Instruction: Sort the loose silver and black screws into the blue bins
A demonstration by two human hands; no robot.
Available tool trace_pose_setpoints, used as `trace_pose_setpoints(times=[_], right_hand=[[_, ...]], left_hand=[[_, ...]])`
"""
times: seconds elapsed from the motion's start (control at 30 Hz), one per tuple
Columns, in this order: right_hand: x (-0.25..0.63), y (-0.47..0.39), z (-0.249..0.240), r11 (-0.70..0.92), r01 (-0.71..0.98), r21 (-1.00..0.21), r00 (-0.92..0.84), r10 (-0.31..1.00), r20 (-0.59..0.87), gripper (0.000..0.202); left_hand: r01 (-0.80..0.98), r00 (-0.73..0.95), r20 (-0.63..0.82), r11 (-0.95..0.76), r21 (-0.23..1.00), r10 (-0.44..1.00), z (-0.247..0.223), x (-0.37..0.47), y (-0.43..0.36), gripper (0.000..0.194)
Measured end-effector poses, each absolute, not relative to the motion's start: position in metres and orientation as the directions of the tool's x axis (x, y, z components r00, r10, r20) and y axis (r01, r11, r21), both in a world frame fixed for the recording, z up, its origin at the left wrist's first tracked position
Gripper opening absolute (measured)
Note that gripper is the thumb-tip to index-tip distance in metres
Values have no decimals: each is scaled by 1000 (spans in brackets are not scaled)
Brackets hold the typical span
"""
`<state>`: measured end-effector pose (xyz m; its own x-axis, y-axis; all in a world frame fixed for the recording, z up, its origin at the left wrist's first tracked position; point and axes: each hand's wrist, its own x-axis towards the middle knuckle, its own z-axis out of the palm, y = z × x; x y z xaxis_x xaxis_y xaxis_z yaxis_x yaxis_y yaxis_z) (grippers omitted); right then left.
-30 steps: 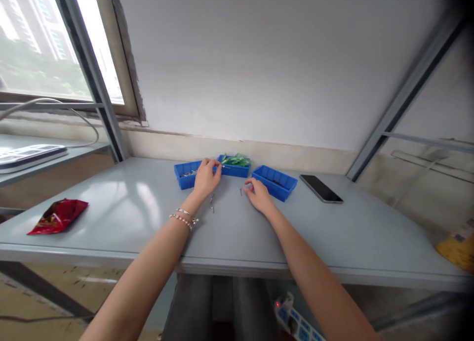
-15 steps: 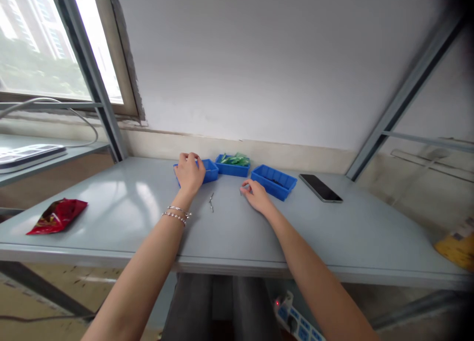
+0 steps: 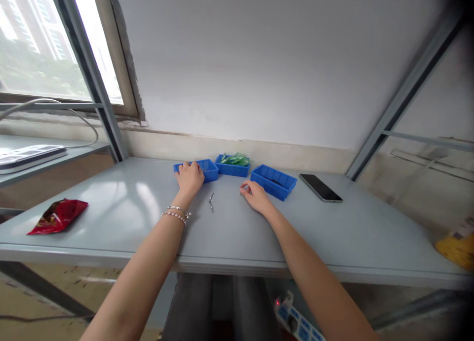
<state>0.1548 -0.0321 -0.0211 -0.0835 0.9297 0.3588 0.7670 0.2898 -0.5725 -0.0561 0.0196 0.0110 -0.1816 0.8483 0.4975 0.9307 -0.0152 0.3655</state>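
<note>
My left hand (image 3: 189, 178) reaches into the left blue bin (image 3: 210, 175), its fingers bent down over the near side. Its fingertips are hidden, so what they touch cannot be made out. Thin metal pieces (image 3: 206, 170) show inside that bin beside the hand. My right hand (image 3: 255, 194) rests low over the table, just left of the right blue bin (image 3: 284, 192). Thumb and fingers are pinched together there; anything between them is too small to name. Between both hands a few small silver screw-like pieces (image 3: 211, 202) lie on the grey table (image 3: 229, 237).
A middle blue bin (image 3: 232, 170) holds green packets (image 3: 235, 159). Small dark pieces (image 3: 277, 182) lie in the right bin. A phone (image 3: 320, 188) is further right, a red packet (image 3: 59, 216) at left. A power strip (image 3: 299, 323) sits below the table edge.
My left hand has lowered from above the left bin into it, and its fingers have dipped out of sight. My right hand has barely moved.
</note>
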Motion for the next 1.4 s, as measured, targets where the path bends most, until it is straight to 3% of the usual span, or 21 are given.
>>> trace_pose_setpoints(times=[0.43,0.73,0.9,1.1,1.4], right_hand=[[151,-37,-19,309,767,-562,-128,932,338,15],[119,-62,-17,468,767,-438,-382,883,274,57],[113,-61,-24,502,795,-340,-418,860,292,35],[117,-51,-32,524,784,-333,-407,839,362,12],[126,-48,-22,387,843,-374,-202,871,447,17]], left_hand=[[949,-140,459,-14,316,878,12,-52,15,31],[965,-137,460,12,263,877,11,-46,13,31],[967,-132,460,12,254,878,11,-45,12,32],[968,-123,459,5,250,880,8,-44,14,32],[969,-106,467,-15,248,878,5,-43,14,32]])
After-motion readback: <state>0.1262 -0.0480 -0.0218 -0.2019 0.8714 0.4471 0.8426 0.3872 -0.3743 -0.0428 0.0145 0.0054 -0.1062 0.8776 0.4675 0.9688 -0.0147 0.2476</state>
